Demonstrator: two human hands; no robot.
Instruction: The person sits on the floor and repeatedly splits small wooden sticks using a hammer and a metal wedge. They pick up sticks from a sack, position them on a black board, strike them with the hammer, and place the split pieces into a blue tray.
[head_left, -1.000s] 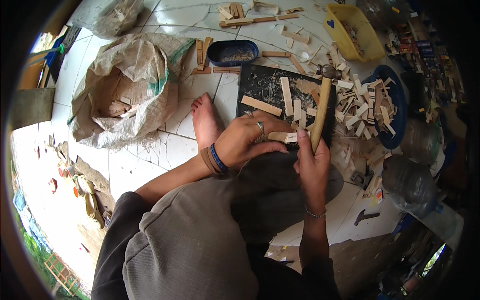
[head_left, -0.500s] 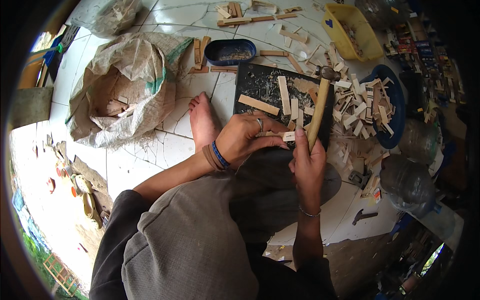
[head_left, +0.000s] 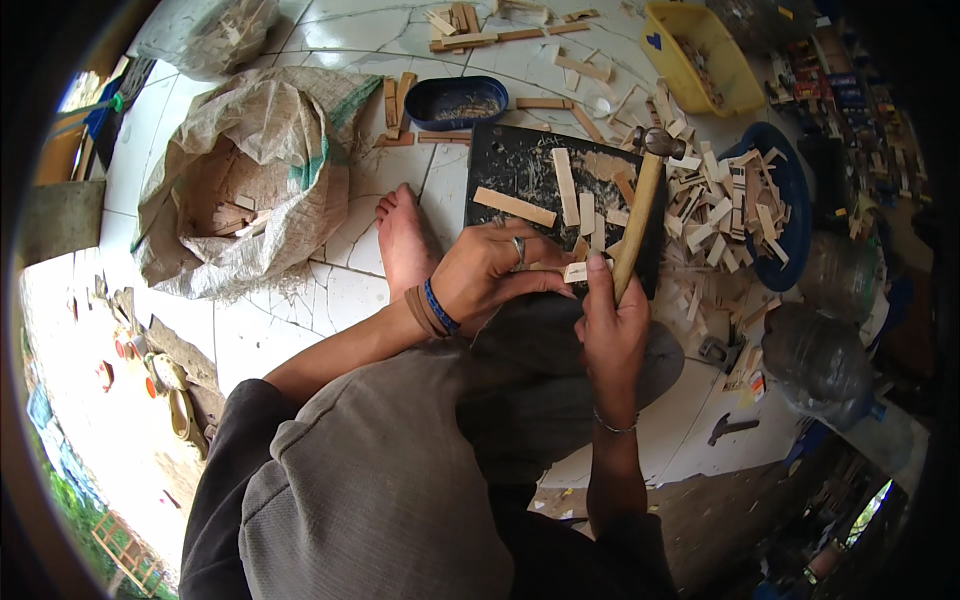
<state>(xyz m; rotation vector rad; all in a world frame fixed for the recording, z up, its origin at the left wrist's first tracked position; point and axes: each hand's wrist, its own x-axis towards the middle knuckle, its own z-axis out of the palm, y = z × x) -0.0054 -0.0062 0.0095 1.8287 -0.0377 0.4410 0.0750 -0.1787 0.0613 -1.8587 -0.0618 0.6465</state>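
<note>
My left hand [head_left: 497, 262], with a ring and wristbands, is closed on a small pale wooden piece [head_left: 575, 272] over the near side of a black board [head_left: 492, 165]. In my right hand [head_left: 613, 325] is a hammer [head_left: 640, 215], its wooden handle slanting up and its metal head away from me. The right thumb presses at the end of the wooden piece, so both hands nearly meet. Loose wooden strips [head_left: 514, 206] and shavings lie on the board. My fingers partly hide the held piece.
A blue basin [head_left: 795, 238] overflows with wooden pieces on the right. Beyond the board are a dark blue tray [head_left: 412, 100] and a yellow tub [head_left: 745, 80]. An open woven sack [head_left: 160, 225] stands left. A second hammer [head_left: 735, 427] and plastic bottles [head_left: 812, 355] lie to the right.
Both hands keep the same hold on the hammer and wooden piece. Only a very slight shift of the whole view shows.
</note>
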